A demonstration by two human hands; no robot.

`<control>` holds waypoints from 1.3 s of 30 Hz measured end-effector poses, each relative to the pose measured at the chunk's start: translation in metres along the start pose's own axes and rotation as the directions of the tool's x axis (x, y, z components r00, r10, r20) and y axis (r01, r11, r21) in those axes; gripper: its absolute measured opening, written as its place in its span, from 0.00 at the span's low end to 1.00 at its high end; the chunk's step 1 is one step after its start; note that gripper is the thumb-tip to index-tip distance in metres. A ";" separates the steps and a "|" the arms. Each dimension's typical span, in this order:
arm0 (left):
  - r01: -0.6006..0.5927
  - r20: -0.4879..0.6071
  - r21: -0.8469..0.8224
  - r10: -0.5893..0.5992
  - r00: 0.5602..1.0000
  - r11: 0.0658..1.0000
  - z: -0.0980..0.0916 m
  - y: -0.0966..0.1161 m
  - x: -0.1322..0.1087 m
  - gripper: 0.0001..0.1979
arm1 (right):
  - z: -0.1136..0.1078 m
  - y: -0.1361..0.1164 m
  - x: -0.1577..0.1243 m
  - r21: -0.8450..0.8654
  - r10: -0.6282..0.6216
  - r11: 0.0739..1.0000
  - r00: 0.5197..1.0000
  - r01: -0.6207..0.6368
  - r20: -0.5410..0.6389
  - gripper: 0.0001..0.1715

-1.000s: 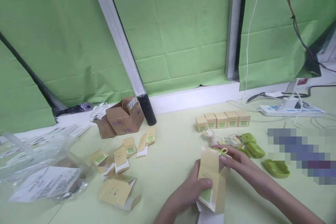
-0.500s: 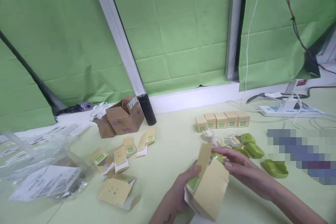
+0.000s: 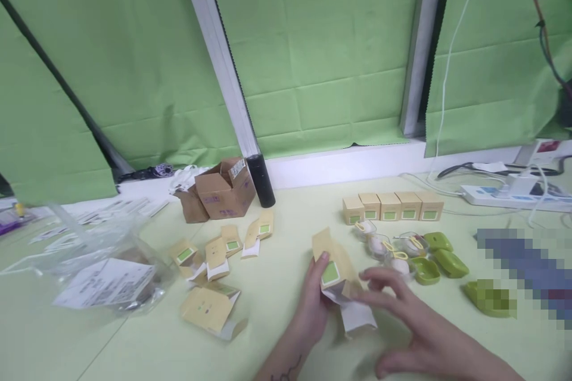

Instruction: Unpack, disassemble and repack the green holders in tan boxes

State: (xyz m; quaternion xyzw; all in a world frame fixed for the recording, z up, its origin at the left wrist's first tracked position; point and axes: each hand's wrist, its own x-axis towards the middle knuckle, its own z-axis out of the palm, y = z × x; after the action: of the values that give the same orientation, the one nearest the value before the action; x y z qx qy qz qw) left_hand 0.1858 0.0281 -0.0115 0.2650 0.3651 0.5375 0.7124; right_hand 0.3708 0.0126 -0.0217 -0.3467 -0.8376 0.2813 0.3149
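Note:
My left hand [image 3: 315,297] grips a tan cardboard box [image 3: 337,259] with a green label. Its near end is unfolded, and a white-lined flap hangs down towards me. My right hand [image 3: 411,315] has its fingers apart at the box's right side, fingertips at or touching the edge; the thumb is spread away. Whether anything is inside the box cannot be made out. To the right lie small clear-wrapped pieces with yellow loops [image 3: 379,246] and several green plastic shells [image 3: 450,263].
Behind stands a row of closed tan boxes [image 3: 409,207]. Flattened tan cartons [image 3: 210,309] lie left, with a clear plastic bag [image 3: 111,283] beyond. A brown carton [image 3: 227,193], black cylinder [image 3: 261,181] and power strip [image 3: 487,197] line the wall.
The box has turned in my left hand, its opened end now facing me. My right hand has moved off the top flap towards me with fingers spread. The view has shifted left.

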 end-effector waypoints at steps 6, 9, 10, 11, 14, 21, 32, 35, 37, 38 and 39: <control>-0.107 0.067 0.206 0.095 0.993 0.973 -0.002 -0.016 -0.001 0.22 | 0.020 -0.016 0.007 -0.028 0.157 0.987 0.983 -0.160 -0.098 0.11; -0.128 0.103 0.260 0.104 0.989 0.957 -0.002 -0.021 -0.001 0.21 | 0.023 -0.006 0.004 -0.212 -0.083 0.976 0.975 0.037 -0.208 0.09; -0.134 0.115 0.266 0.107 0.988 0.954 -0.002 -0.022 -0.001 0.22 | 0.024 -0.002 0.003 -0.271 -0.172 0.956 0.960 0.110 -0.219 0.08; -0.136 0.123 0.269 0.106 0.987 0.953 -0.002 -0.023 -0.001 0.22 | 0.025 0.001 0.002 -0.318 -0.237 0.935 0.945 0.158 -0.227 0.08; -0.127 0.118 0.273 0.098 0.988 0.953 -0.003 -0.023 -0.001 0.22 | 0.026 0.007 0.002 -0.397 -0.300 0.898 0.923 0.188 -0.241 0.07; -0.048 0.078 0.253 0.029 0.997 0.966 -0.006 -0.025 0.001 0.24 | 0.026 0.005 0.006 -0.328 -0.277 0.927 0.923 0.183 -0.266 0.09; -0.241 0.261 0.398 0.143 0.955 0.885 0.001 -0.024 -0.007 0.25 | 0.016 0.012 0.004 -0.108 -0.046 0.994 0.885 -0.005 -0.464 0.33; -0.404 0.346 0.597 0.232 0.909 0.693 -0.006 -0.024 -0.007 0.24 | 0.005 0.004 0.007 0.039 0.043 0.999 0.916 -0.030 -0.399 0.22; -0.451 0.403 0.690 0.218 0.889 0.566 -0.011 -0.025 -0.007 0.23 | 0.003 0.001 0.009 0.078 0.095 0.994 0.936 -0.073 -0.340 0.12; -0.465 0.424 0.712 0.205 0.882 0.526 -0.013 -0.026 -0.008 0.22 | 0.003 0.000 0.010 0.096 0.139 0.989 0.937 -0.114 -0.319 0.12; -0.470 0.434 0.726 0.196 0.879 0.503 -0.014 -0.026 -0.008 0.23 | 0.004 0.000 0.011 0.117 0.192 0.980 0.931 -0.163 -0.311 0.13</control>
State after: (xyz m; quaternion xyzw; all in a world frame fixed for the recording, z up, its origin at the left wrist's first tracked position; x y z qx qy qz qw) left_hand 0.1888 0.0130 -0.0381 0.7047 0.4004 0.3908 0.4363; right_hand 0.3618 0.0195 -0.0210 -0.4479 -0.7269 0.2856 0.4352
